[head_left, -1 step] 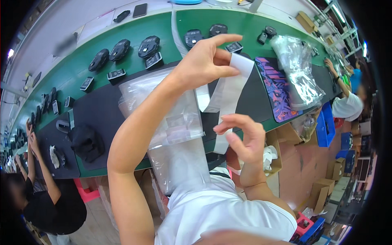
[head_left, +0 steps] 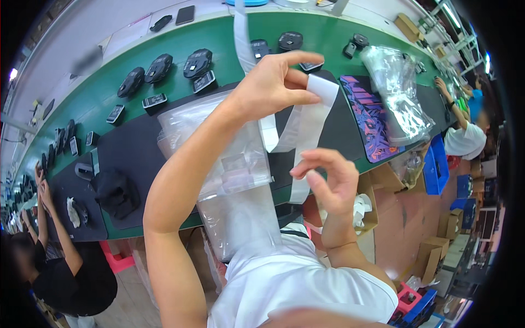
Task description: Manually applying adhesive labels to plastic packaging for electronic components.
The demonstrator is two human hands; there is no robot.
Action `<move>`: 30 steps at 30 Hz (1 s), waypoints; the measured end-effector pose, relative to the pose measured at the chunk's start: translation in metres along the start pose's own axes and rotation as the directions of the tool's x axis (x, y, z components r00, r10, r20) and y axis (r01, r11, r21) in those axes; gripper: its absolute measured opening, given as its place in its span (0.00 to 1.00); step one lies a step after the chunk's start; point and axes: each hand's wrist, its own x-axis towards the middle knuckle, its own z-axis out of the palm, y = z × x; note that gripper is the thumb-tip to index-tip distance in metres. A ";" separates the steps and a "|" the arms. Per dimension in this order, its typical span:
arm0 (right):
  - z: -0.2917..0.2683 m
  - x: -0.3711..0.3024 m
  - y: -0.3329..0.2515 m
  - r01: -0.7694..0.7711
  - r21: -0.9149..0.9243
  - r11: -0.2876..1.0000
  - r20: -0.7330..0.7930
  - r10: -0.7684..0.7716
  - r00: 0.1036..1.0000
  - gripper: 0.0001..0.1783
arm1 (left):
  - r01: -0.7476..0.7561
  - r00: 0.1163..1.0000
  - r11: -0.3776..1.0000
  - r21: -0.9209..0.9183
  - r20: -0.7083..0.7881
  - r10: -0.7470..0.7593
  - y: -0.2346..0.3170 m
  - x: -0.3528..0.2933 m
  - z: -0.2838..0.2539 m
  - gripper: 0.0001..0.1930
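A long whitish strip (head_left: 313, 117) runs through my left hand (head_left: 273, 82), whose thumb and fingers are closed on its folded upper part. One length of the strip passes behind that hand and rises over the far side of the table; the other hangs down toward me. My right hand (head_left: 333, 180) is beside the hanging end, fingers curled, with a small gap between thumb and fingertips. Anything small on those fingertips is too fine to make out. Beneath my left forearm lies a stack of clear plastic bags (head_left: 235, 169), overhanging the near table edge toward my lap.
Several black computer mice (head_left: 197, 64) and small dark boxes (head_left: 155, 100) line the green table (head_left: 131, 52). A patterned mat (head_left: 372, 126) and more clear bags (head_left: 402, 104) lie right. A black cloth (head_left: 115, 188) lies left. An open carton (head_left: 367, 213) stands below. Other people work at both sides.
The far length of the strip has swung upward over the table. My right hand has shifted slightly right and up, and the hanging end has moved a little right. My left hand keeps its hold.
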 end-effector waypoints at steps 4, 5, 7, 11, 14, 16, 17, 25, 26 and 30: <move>-0.004 0.010 0.003 0.062 -0.045 0.997 -0.231 -0.071 0.970 0.14 | 0.081 0.989 0.994 0.080 0.114 -0.090 0.007 -0.001 0.000 0.15; -0.006 0.012 0.005 0.060 -0.035 0.998 -0.291 -0.067 0.954 0.14 | 0.102 0.987 0.991 0.085 0.112 -0.111 0.007 -0.002 0.000 0.15; -0.009 0.018 0.010 0.056 -0.074 0.996 -0.425 -0.082 0.901 0.13 | 0.102 0.987 0.989 0.106 0.116 -0.114 0.005 -0.002 0.002 0.13; -0.021 0.028 0.025 0.074 -0.126 0.989 -0.472 -0.126 0.873 0.13 | 0.092 0.977 0.955 0.283 0.157 -0.141 0.003 -0.001 0.005 0.09; -0.019 0.025 0.027 0.049 -0.094 0.994 -0.480 -0.089 0.873 0.12 | 0.049 0.961 0.893 0.448 0.222 -0.164 0.013 -0.003 0.009 0.12; -0.016 0.022 0.027 0.022 -0.073 0.997 -0.482 -0.054 0.875 0.11 | 0.036 0.948 0.864 0.502 0.257 -0.188 0.019 -0.009 0.010 0.16; -0.016 0.019 0.028 0.032 -0.034 0.999 -0.466 -0.044 0.884 0.10 | 0.021 0.946 0.853 0.521 0.266 -0.186 0.019 -0.010 0.011 0.19; -0.025 0.007 0.027 0.275 -0.138 0.951 -0.567 -0.304 0.765 0.06 | 0.176 0.929 0.828 0.532 0.187 -0.318 0.002 0.000 0.006 0.27; -0.025 -0.001 0.013 0.328 0.029 0.944 -0.533 -0.263 0.804 0.06 | 0.127 0.945 0.829 0.545 0.186 -0.267 0.000 0.010 0.009 0.32; 0.012 -0.034 0.008 0.067 0.163 0.984 -0.086 -0.053 0.995 0.06 | 0.124 0.946 0.864 0.488 0.203 -0.251 0.022 0.000 -0.002 0.47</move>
